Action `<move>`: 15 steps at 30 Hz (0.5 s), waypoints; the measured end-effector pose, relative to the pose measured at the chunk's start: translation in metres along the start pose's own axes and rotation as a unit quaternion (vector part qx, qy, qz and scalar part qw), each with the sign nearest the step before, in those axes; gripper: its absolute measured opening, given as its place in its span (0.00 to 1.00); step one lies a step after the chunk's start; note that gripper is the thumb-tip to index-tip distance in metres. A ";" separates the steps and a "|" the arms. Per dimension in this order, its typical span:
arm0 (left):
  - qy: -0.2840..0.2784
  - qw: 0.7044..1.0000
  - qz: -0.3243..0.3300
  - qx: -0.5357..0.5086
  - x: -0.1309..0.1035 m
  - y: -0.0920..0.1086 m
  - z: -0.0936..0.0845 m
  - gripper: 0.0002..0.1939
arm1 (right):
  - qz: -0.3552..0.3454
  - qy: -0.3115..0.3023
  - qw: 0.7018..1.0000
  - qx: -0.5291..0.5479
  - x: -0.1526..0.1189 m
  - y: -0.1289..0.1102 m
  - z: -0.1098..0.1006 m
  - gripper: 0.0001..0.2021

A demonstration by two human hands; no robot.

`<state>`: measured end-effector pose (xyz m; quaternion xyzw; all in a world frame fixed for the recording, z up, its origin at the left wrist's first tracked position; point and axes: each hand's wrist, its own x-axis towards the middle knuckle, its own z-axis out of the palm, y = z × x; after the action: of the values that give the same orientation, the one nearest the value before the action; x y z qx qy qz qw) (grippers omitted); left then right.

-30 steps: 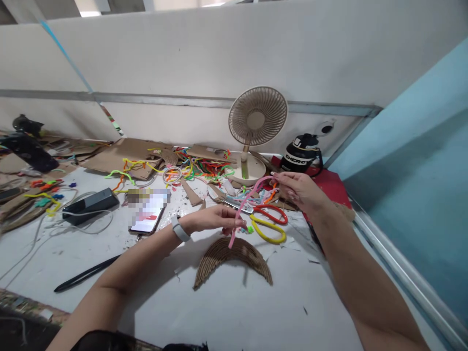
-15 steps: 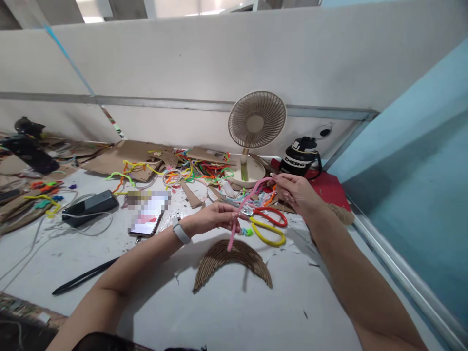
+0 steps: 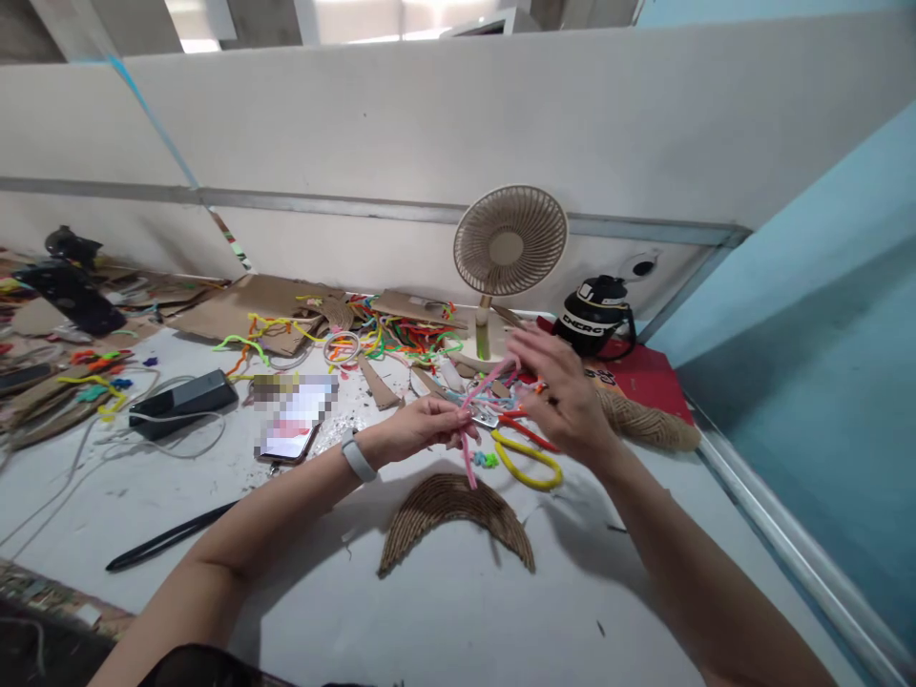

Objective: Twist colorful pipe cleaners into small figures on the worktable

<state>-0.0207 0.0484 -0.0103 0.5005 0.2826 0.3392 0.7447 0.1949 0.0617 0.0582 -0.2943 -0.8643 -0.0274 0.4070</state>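
Note:
A pink pipe cleaner (image 3: pixel 489 381) is pinched near its lower part between the thumb and fingers of my left hand (image 3: pixel 433 422). Its lower end hangs over a crescent of coiled brown cord (image 3: pixel 450 510) lying on the table. My right hand (image 3: pixel 562 391) is at the upper end of the pipe cleaner, thumb apart from the fingers; motion blur hides whether it grips the pink strand. Below and between the hands lie scissors with one red and one yellow handle (image 3: pixel 528 465). Small blue and green pieces (image 3: pixel 485 460) rest beside them.
A small fan (image 3: pixel 510 243) stands at the back, beside a black jug (image 3: pixel 593 315). A roll of twine (image 3: pixel 648 420) lies at right near a red sheet. Tangled pipe cleaners (image 3: pixel 407 334) and cardboard (image 3: pixel 229 310) cover the rear. A phone (image 3: pixel 297 420) and black tweezers (image 3: pixel 168 536) lie at left.
My right hand has moved slightly left and turned, its fingers changing from a pinch to a looser, blurred pose. The pipe cleaner's lower end has shifted right; my left hand still holds it.

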 end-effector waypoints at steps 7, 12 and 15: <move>-0.062 0.998 -0.010 0.014 -0.003 0.002 -0.001 0.17 | -0.116 -0.159 0.980 -0.006 -0.005 -0.016 0.011 0.17; -0.055 0.998 -0.005 0.004 -0.003 0.003 -0.004 0.19 | -0.101 -0.141 0.983 0.060 -0.006 -0.004 0.016 0.10; -0.076 0.996 0.017 0.040 -0.004 0.008 -0.005 0.18 | -0.104 -0.142 0.982 0.068 -0.005 -0.006 0.014 0.09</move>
<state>-0.0290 0.0503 -0.0047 0.5587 0.2302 0.3016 0.7375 0.1847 0.0582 0.0461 -0.1754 -0.9391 0.0316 0.2937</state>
